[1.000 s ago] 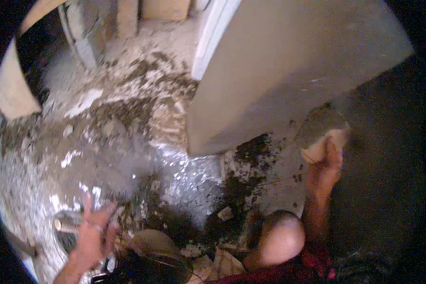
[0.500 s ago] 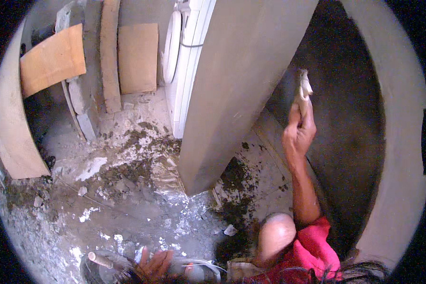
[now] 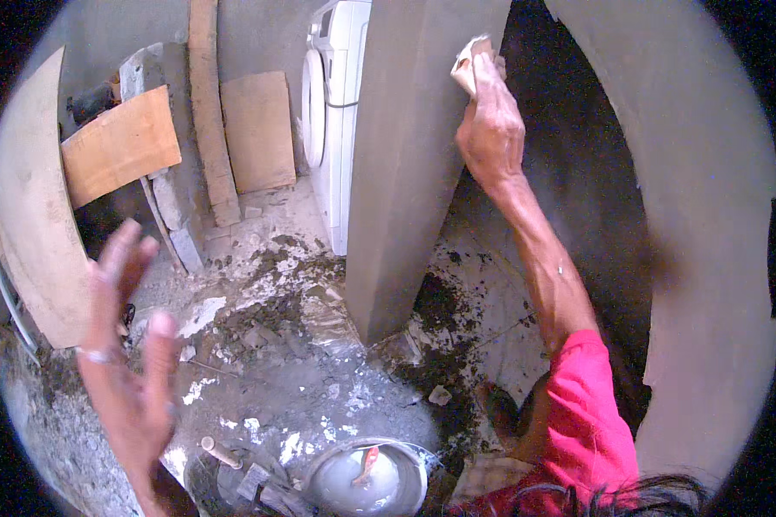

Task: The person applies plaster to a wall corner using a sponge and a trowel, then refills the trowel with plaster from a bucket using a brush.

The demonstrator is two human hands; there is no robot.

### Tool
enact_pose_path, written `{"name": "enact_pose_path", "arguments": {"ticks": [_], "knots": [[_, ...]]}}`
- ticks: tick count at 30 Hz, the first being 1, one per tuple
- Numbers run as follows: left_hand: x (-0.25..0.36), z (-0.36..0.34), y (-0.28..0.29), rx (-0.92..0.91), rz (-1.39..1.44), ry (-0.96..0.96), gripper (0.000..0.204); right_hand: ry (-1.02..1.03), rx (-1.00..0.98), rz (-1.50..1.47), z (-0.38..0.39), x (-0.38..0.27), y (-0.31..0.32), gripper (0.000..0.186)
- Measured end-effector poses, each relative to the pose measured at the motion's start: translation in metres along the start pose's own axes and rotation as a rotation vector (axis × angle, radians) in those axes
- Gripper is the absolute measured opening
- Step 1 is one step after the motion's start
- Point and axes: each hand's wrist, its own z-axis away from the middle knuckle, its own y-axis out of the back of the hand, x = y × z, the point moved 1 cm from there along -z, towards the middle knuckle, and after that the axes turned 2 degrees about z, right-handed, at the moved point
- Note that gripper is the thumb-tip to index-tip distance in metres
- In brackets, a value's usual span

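Note:
My right hand point(image 3: 494, 129) is closed on a cream, crumpled pad point(image 3: 466, 69); I cannot tell whether it is sponge or cloth. The pad is at the upper right edge of a smooth grey plastered wall end point(image 3: 405, 172), seemingly touching it. My right arm is stretched up and forward. At the left my left hand point(image 3: 129, 345) is raised in the air, fingers apart and holding nothing, slightly blurred. Below and between the hands stands a bucket point(image 3: 315, 491) of cloudy liquid, with a red-handled tool point(image 3: 370, 461) in it, its lower end hidden.
Beside the bucket is a tool with a round wooden handle point(image 3: 222, 452). Rubble and wet mortar spots cover the floor point(image 3: 276, 379). Boards point(image 3: 121, 146) lean at the back left. A white front-loading machine point(image 3: 332, 129) stands behind the wall end. More plastered wall point(image 3: 707, 258) rises at the right.
My right hand has moved up and left with the pad, from the dark recess to the wall end's edge. My left hand has risen from beside the bucket to the left. The view has shifted.

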Motion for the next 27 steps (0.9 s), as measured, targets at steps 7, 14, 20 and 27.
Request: {"name": "enact_pose_path", "arguments": {"ticks": [7,14,20,27], "knots": [[-0.024,-0.006,0.060,0.331,-0.038,-0.050,0.050,-0.072,-0.108,0.001,0.015,-0.017,0.001,0.054],[-0.076,-0.002,0.058,0.366,0.212,-0.097,0.049,-0.304,-0.130,-0.042,0.097,-0.060,0.010,0.037],[-0.075,-0.004,0.089,0.460,0.339,-0.047,0.056,-0.440,-0.439,-0.317,0.133,-0.123,0.021,0.045],[-0.068,-0.017,0.076,0.523,0.528,-0.100,0.047,-0.326,-0.086,-0.213,0.014,-0.091,0.038,0.039]]}}
